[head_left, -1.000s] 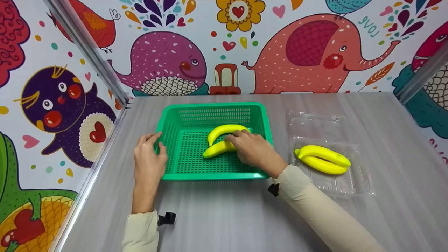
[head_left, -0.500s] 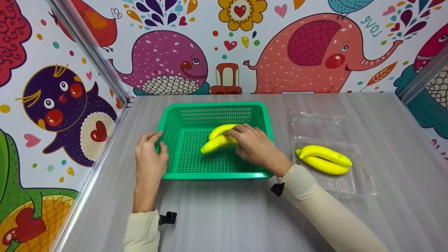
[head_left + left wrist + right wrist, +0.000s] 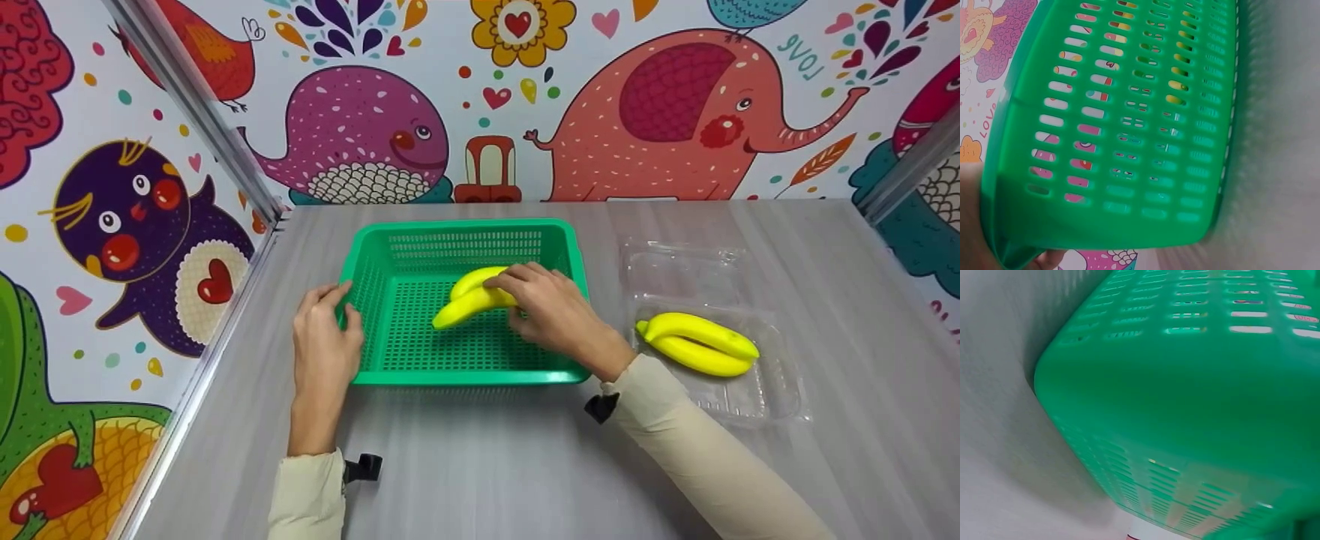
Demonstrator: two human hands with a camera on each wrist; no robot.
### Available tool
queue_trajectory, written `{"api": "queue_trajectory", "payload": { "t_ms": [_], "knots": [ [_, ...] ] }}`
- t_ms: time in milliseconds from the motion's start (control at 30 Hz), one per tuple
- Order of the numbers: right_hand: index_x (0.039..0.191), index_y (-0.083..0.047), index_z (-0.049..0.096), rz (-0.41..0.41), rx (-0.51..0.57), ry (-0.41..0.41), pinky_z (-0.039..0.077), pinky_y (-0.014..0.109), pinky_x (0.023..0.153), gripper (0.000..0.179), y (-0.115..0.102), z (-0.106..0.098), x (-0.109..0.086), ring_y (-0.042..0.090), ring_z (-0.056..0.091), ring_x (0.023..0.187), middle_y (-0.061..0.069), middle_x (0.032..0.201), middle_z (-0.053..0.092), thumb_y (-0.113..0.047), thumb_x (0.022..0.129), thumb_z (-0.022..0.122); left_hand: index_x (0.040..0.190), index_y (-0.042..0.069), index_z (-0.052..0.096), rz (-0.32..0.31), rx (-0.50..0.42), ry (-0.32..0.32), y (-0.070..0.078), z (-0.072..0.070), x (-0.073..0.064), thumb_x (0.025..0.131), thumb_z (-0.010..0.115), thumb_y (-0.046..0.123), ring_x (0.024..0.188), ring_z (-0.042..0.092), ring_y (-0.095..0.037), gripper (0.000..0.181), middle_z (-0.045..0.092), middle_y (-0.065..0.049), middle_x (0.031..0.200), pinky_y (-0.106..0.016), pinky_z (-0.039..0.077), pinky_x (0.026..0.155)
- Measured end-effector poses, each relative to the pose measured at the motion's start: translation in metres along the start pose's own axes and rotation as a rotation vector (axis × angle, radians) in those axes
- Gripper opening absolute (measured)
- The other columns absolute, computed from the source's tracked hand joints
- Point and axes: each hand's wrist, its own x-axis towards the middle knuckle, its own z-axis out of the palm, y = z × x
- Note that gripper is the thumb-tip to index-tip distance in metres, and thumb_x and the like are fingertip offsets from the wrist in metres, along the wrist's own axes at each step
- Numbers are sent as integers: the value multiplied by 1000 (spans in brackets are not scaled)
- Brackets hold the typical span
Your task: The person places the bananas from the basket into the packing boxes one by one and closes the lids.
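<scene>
My right hand [image 3: 551, 309] reaches into the green plastic basket [image 3: 469, 377] and grips a yellow banana [image 3: 471, 306] by its right end, fingers over the top. Its free tip points left over the mesh floor. Right behind it, a second banana [image 3: 472, 280] lies in the basket, partly covered by the held one and by the hand. My left hand [image 3: 328, 341] holds the basket's left rim. In the left wrist view, a fingertip [image 3: 1050, 259] shows below the rim, and yellow shows through the slots. The right wrist view shows only the outside of the basket's corner [image 3: 1157, 394].
To the right of the basket, an unfolded clear plastic clamshell box [image 3: 784, 371] lies on the grey table [image 3: 465, 465]. Two bananas [image 3: 697, 345] lie side by side in its near half. Printed wall panels [image 3: 630, 97] stand behind and at the left.
My right hand has raised the front banana slightly, so it overlaps more of the banana behind it. The left hand stays on the rim; the whole view has shifted a little.
</scene>
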Motion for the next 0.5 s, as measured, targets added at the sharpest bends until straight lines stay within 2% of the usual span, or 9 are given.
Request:
{"api": "queue_trajectory", "payload": {
  "t_ms": [500],
  "knots": [
    [137,-16,73,-4,-6,42,63,44,100,45,-1,-13,-7,27,67,119,5,134,74,-5,94,77,143,-4,68,8,8,12,0,1,-1,105,61,-1,131,63,-48,39,64,-30,140,-58,60,103]
  ]
}}
